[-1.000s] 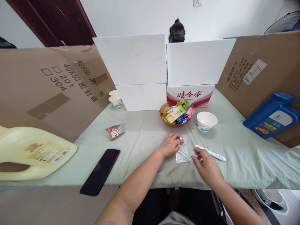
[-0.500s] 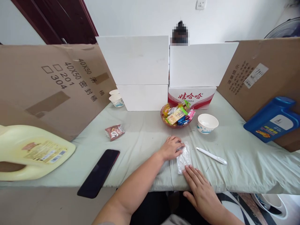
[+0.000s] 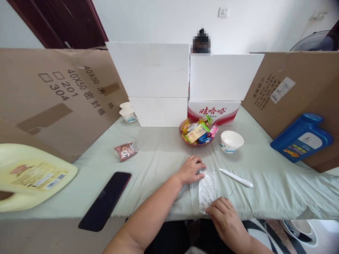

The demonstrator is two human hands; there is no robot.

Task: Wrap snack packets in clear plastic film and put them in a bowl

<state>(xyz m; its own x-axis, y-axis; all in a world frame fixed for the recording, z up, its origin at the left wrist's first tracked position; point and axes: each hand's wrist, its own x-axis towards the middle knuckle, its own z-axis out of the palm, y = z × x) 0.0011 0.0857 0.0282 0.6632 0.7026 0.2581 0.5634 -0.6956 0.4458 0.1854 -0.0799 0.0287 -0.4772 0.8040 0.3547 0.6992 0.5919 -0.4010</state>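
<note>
A clear, crinkled plastic bag [image 3: 207,188] lies flat on the cloth near the table's front edge. At its upper left corner is my left hand [image 3: 191,170], fingers curled and the thumb pressed on the bag. My right hand [image 3: 228,219] pinches the bag's lower right corner between thumb and bent fingers, at the table edge. Just right of the bag lies a slim white utility knife [image 3: 236,177], touched by neither hand. Beyond my left hand stands a reddish glass bowl [image 3: 194,143] heaped with wrapped snacks [image 3: 197,132].
A white paper bowl [image 3: 231,141] stands right of the snacks. To the left lie a brown snack packet [image 3: 125,152] and a phone [image 3: 105,201]. A yellow jug [image 3: 37,176], blue bottle [image 3: 302,137], cardboard sheets [image 3: 60,106] and white boxes [image 3: 159,70] surround the table. Someone's head shows behind.
My right hand has gone from lying flat with stretched fingers to pinching the bag's lower corner. The bag reaches nearer the table edge. The whole view has shifted slightly.
</note>
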